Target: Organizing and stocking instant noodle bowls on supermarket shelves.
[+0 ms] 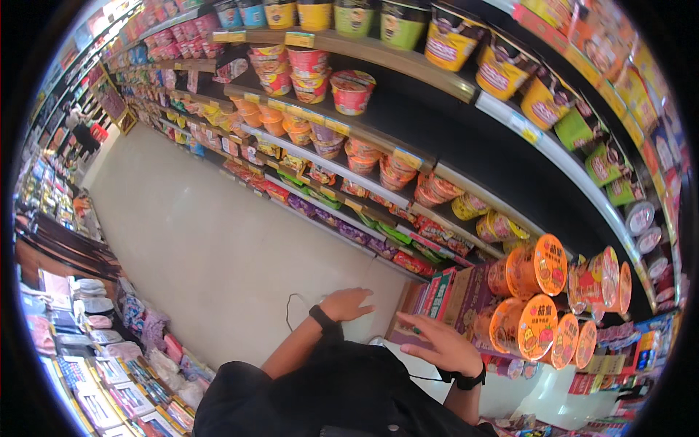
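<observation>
both hands are hanging empty, fingers spread, gripping nothing. left hand [348, 303] is hovering flat over the pale floor [211, 240] of the aisle, a black wristband [320, 317] sitting at its wrist, clear of the shelving. right hand [443, 342] is reaching out, palm down with fingers splayed, just in front of the purple carton [472, 295] that is standing on the floor against the base of the shelf unit; whether the fingertips are touching the carton cannot be told. a black watch [470, 380] is circling the right wrist.

orange noodle cups [535, 295] are lying on their sides in stacked rows at the near end of the lowest shelf, lids facing outward, just beside the right hand and touching the carton's far side. red and pink bowls [313, 73] are standing upright along the upper shelf edge; yellow bowls [502, 73] and green tubs [582, 131] are filling the shelves toward the upper right corner. flat packets [342, 218] are lining the bottom shelf further down the aisle.

a low display of small packaged goods [109, 364] is running along the floor's left edge. dark clothing [342, 397] is filling the lower middle.
</observation>
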A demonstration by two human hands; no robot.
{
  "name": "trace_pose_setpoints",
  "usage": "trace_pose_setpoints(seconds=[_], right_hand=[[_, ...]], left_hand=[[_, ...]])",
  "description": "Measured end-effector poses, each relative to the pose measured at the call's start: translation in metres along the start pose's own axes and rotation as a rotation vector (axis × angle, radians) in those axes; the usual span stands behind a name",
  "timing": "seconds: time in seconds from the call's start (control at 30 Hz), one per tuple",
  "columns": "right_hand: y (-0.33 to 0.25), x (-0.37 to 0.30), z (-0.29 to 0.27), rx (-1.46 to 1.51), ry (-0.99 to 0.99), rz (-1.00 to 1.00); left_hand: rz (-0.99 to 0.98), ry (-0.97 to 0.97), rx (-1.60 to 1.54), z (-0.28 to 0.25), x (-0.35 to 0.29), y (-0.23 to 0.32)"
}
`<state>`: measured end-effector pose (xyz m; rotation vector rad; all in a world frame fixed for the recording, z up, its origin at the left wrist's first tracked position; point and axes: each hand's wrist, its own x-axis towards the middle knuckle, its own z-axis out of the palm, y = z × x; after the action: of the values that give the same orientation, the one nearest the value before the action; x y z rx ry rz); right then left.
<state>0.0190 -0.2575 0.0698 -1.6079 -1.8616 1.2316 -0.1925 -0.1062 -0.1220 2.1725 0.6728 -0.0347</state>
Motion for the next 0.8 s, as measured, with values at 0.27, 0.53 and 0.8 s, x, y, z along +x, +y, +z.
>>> trace_pose_setpoints(seconds=[0.27, 0.53, 0.8], right_hand=[[-0.032, 0.110, 0.002, -0.065, -0.019, -0.144], [-0.052, 0.169, 0.006, -0.017, 0.088, -0.165], [-0.031, 0.211, -0.015, 0.184, 0.287, -0.055]], left_hand=[[0.154, 0.187, -0.113, -0.073, 0.003, -0.047], [0.027, 0.071, -0.284, -0.128, -0.020, -0.095], [0.098, 0.070, -0.425, -0.187, 0.008, -0.094]])
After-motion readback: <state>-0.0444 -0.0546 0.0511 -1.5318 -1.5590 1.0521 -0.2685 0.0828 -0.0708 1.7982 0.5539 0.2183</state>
